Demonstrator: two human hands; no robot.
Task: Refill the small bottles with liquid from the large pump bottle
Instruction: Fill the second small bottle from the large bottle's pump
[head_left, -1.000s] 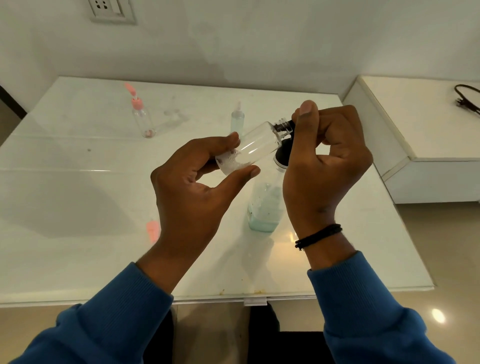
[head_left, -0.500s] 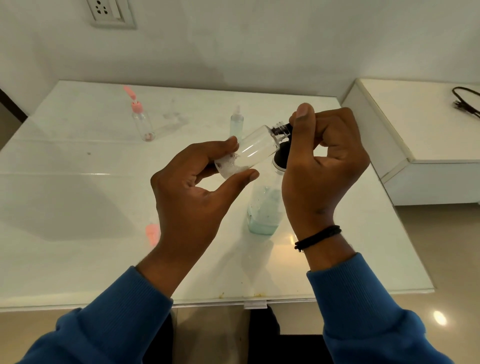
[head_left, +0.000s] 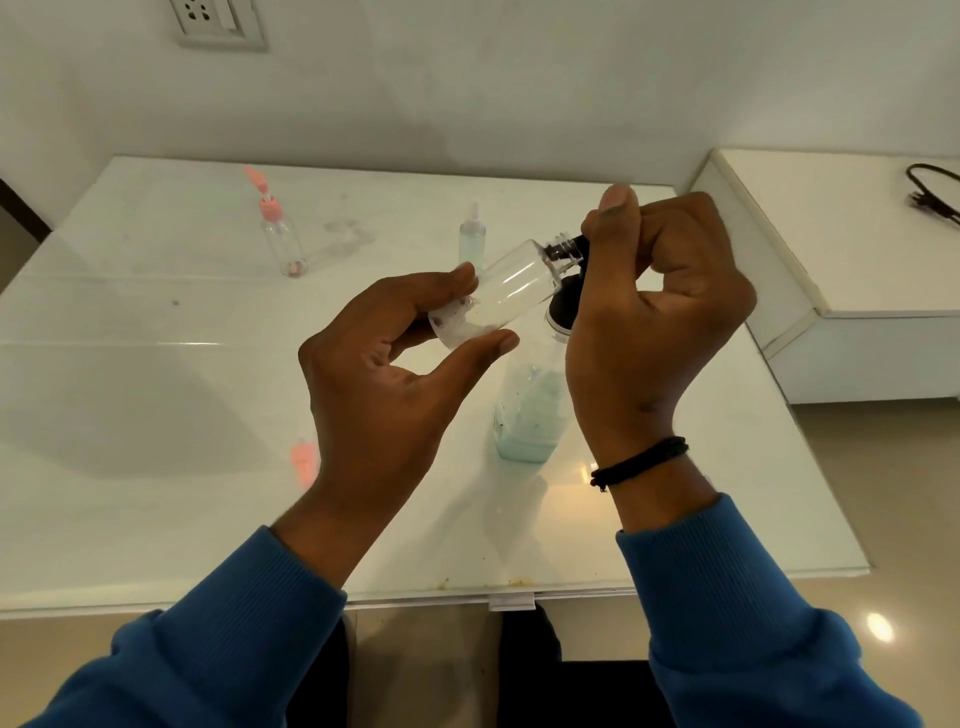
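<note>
A plain domestic room, likely a home: a white glossy glass-topped bench (head_left: 156, 395) stands against a bare white wall (head_left: 519, 78) with a white wall socket plate (head_left: 218, 23), beside a low white cabinet (head_left: 841, 270) on a beige tiled floor (head_left: 893, 509).

A clear small bottle (head_left: 511, 288) is held tilted (threaded neck uppermost) above the large pump bottle (head_left: 530, 410), which stands on the table.

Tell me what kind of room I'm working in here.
Probably a plain home or office room, not a lab: a glossy white table against a bare wall, a wall socket above it, and a low white cabinet with a black cord beside it.
</note>
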